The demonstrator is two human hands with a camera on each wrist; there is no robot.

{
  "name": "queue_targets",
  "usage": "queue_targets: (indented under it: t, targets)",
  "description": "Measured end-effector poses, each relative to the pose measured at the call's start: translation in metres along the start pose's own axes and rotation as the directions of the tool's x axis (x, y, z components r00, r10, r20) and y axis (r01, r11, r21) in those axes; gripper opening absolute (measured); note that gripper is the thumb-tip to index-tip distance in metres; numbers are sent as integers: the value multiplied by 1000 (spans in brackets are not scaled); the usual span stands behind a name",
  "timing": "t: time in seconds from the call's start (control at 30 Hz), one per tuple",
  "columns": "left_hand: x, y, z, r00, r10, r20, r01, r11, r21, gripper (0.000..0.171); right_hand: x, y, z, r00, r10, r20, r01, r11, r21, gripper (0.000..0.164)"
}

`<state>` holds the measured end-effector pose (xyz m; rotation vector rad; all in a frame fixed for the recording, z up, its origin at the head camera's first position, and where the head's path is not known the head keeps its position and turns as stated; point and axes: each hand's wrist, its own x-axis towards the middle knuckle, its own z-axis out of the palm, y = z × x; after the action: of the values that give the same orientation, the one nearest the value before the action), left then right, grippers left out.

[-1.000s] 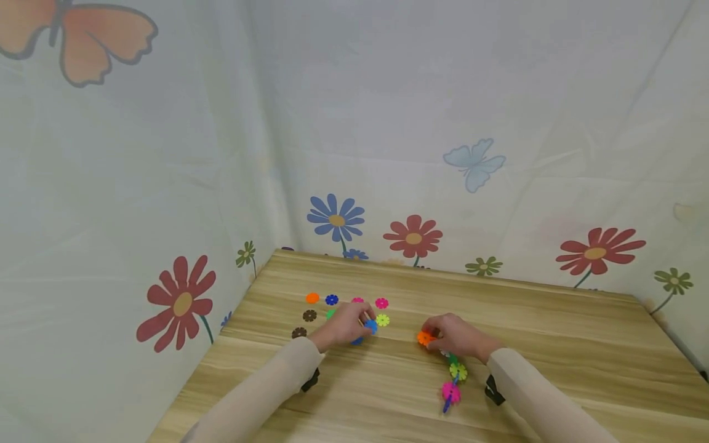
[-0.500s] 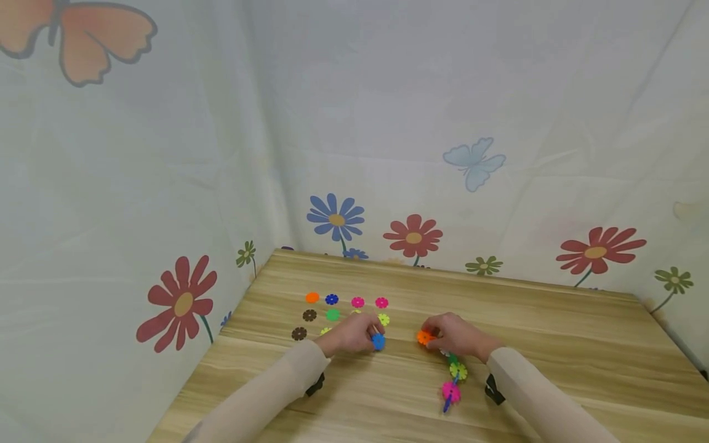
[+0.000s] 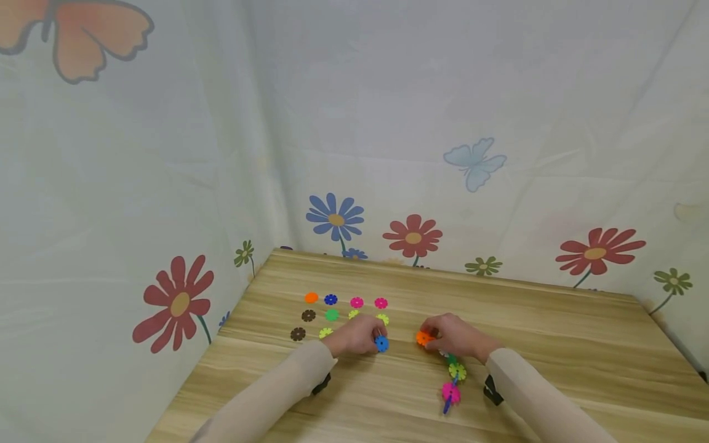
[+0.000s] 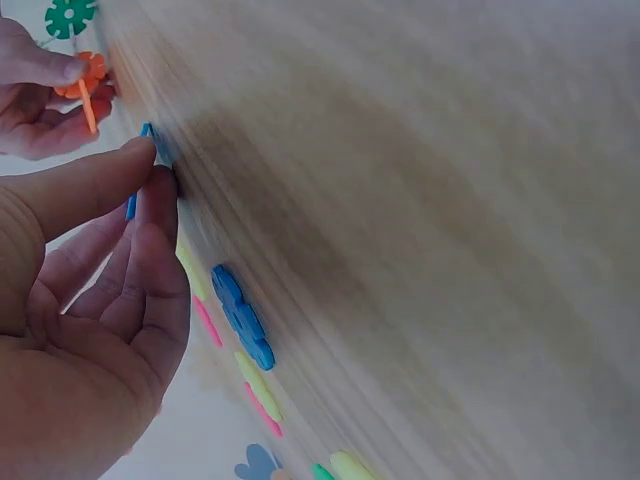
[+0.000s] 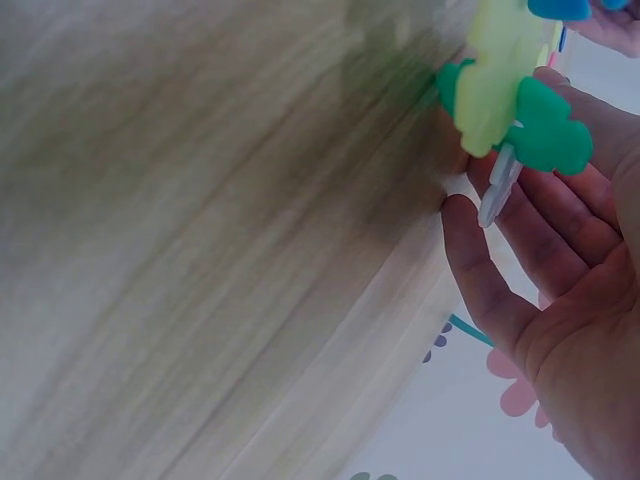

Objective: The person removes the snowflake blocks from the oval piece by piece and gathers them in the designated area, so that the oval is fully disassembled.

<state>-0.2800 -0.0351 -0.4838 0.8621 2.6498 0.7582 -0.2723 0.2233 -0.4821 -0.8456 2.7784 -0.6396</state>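
I see left hand (image 3: 360, 333) pinching blue notched disc (image 3: 381, 344), right hand (image 3: 455, 334) pinching orange notched disc (image 3: 423, 338); judge both light, stiff, best held edgewise.

Head view: soft, even, rather grey light over a pale cloth backdrop (image 3: 388, 123), with faint sheen along its creases. Shadows on the wooden surface (image 3: 554, 344) are weak, so the light's direction is hard to tell. Small details look slightly soft. Left wrist view: hazy and washed out, with pale glare at upper right and a broad, dim shadow band beyond the left grip (image 4: 110, 360). Right wrist view: dim, the wood grain smeared, a close yellow disc (image 5: 497, 80) soft-edged.
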Motion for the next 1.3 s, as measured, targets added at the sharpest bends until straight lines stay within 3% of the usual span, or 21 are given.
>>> queue_targets:
  t: [0.27,0.5,1.13,1.3]
  targets:
    - [3,0,0,999,-26,-20,27,999,41,23,1,1,0,1000,-4,2,4,1000,-12,24]
    - [4,-1,1,999,-1,-40,4,996,85,20,1,0,0,1000,-8,3,8,1000,-6,23]
    - [10,-4,-3,996,-62,-59,67,995,72,30,2,-3,-3,1000,-10,1,10,1000,-10,25]
    - [9,4,-2,996,-24,-88,29,998,56,23,2,-3,-2,1000,-14,3,14,1000,-7,23]
